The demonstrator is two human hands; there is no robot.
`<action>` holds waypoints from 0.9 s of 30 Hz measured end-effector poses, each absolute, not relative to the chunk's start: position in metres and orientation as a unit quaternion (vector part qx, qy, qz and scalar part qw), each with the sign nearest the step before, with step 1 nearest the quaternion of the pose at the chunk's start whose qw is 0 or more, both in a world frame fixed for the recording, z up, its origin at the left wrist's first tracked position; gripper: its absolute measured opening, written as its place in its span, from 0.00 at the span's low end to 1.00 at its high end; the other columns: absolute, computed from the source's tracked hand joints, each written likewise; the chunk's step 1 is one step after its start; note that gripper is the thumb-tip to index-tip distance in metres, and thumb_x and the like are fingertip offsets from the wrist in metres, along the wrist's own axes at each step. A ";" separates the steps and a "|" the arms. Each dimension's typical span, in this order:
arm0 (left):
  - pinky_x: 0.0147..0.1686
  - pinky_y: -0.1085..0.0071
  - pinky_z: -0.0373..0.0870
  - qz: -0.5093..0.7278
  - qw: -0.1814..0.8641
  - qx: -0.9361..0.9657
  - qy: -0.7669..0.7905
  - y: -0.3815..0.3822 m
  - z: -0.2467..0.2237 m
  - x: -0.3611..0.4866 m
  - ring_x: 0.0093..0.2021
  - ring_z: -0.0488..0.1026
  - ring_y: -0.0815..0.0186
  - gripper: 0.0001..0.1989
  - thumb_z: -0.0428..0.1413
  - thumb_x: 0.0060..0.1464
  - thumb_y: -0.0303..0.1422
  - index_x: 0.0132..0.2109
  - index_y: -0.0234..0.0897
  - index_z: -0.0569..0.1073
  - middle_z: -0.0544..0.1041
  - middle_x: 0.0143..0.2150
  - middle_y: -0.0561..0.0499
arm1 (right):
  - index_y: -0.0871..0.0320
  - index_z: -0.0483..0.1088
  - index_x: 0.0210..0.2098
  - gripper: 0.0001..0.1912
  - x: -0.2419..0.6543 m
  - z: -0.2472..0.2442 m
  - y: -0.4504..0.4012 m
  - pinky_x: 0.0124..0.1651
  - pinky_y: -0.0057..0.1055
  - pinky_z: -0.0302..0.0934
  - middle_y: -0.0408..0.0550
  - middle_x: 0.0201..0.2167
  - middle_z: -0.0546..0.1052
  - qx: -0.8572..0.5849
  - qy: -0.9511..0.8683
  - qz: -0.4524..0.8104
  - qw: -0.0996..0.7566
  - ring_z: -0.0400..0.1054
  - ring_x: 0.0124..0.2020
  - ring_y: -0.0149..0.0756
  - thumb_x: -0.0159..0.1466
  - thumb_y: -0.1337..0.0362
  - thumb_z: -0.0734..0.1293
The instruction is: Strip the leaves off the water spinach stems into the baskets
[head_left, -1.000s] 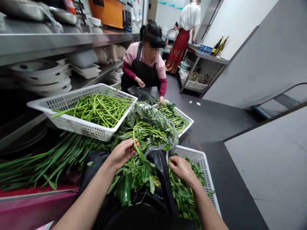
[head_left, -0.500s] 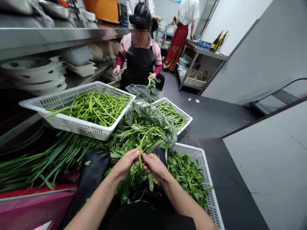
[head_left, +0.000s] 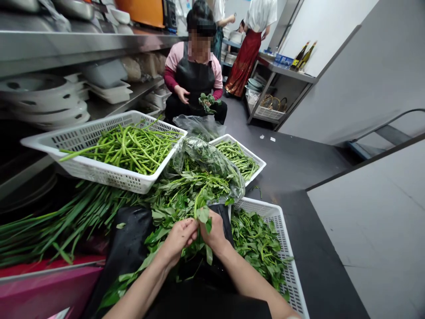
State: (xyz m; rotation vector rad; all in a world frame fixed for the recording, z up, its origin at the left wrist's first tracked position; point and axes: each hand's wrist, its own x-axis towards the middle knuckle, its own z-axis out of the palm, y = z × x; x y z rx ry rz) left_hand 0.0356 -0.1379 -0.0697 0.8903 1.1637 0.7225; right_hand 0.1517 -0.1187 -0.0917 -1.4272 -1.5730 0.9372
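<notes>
In front of my lap, both hands are closed on a leafy green stalk (head_left: 199,200), which looks like water spinach. My right hand (head_left: 214,231) wraps round it, and a leaf hangs over the fingers. At the stalk's lower part my left hand (head_left: 182,237) pinches, fingertips touching the right hand; its exact hold is partly hidden. A heap of loose leafy greens (head_left: 181,188) lies just beyond, partly under a clear plastic bag (head_left: 215,161). By my right forearm stands a white basket (head_left: 282,226) of leafy tops. Bare green stems (head_left: 133,148) fill another white basket (head_left: 96,173) ahead on the left.
Long green stalks (head_left: 63,226) lie at left near a pink-red container (head_left: 49,288). A smaller basket (head_left: 260,166) of cut stems sits ahead. Opposite me, a crouching person (head_left: 195,75) holds greens. Steel shelving (head_left: 76,53) with dishes runs along the left; a wall (head_left: 378,221) is at right.
My right hand has moved up the stalk and turned, now gripping beside a leaf. My left hand has shifted slightly down. The person opposite has brought their hands closer together.
</notes>
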 end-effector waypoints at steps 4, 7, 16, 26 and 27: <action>0.18 0.76 0.46 0.323 0.686 0.412 0.506 -0.144 -0.058 0.033 0.17 0.49 0.75 0.21 0.55 0.41 0.50 0.21 0.39 0.57 0.55 0.15 0.61 | 0.56 0.58 0.19 0.15 0.167 -0.096 -0.093 0.20 0.24 0.48 0.39 0.15 0.61 -0.621 -0.386 0.504 0.460 0.51 0.16 0.26 0.56 0.54 0.63; 0.20 0.75 0.49 0.321 0.661 0.441 0.516 -0.145 -0.054 0.026 0.18 0.51 0.74 0.19 0.53 0.43 0.48 0.21 0.40 0.57 0.56 0.16 0.60 | 0.58 0.61 0.22 0.22 0.179 -0.093 -0.091 0.15 0.21 0.43 0.39 0.15 0.64 -0.592 -0.274 0.609 0.450 0.52 0.13 0.24 0.56 0.45 0.62; 0.23 0.72 0.47 0.234 0.492 0.612 0.574 -0.155 -0.063 0.020 0.20 0.53 0.70 0.13 0.47 0.43 0.40 0.19 0.40 0.55 0.55 0.17 0.58 | 0.61 0.67 0.26 0.18 0.131 -0.089 -0.106 0.34 0.28 0.62 0.45 0.22 0.73 -0.428 -0.184 0.770 0.435 0.70 0.27 0.32 0.57 0.51 0.67; 0.23 0.72 0.56 0.228 0.626 0.506 0.549 -0.182 -0.047 -0.028 0.22 0.57 0.67 0.16 0.55 0.40 0.45 0.19 0.40 0.61 0.59 0.19 0.55 | 0.55 0.44 0.20 0.19 0.170 -0.106 -0.002 0.30 0.28 0.62 0.33 0.10 0.48 -0.599 -0.356 0.593 0.403 0.59 0.16 0.28 0.68 0.60 0.46; 0.22 0.72 0.56 0.232 0.637 0.480 0.557 -0.184 -0.043 -0.039 0.21 0.57 0.67 0.15 0.56 0.39 0.45 0.19 0.41 0.63 0.60 0.18 0.55 | 0.55 0.45 0.20 0.20 0.176 -0.108 0.000 0.30 0.28 0.62 0.33 0.10 0.47 -0.605 -0.387 0.581 0.382 0.58 0.16 0.28 0.68 0.60 0.46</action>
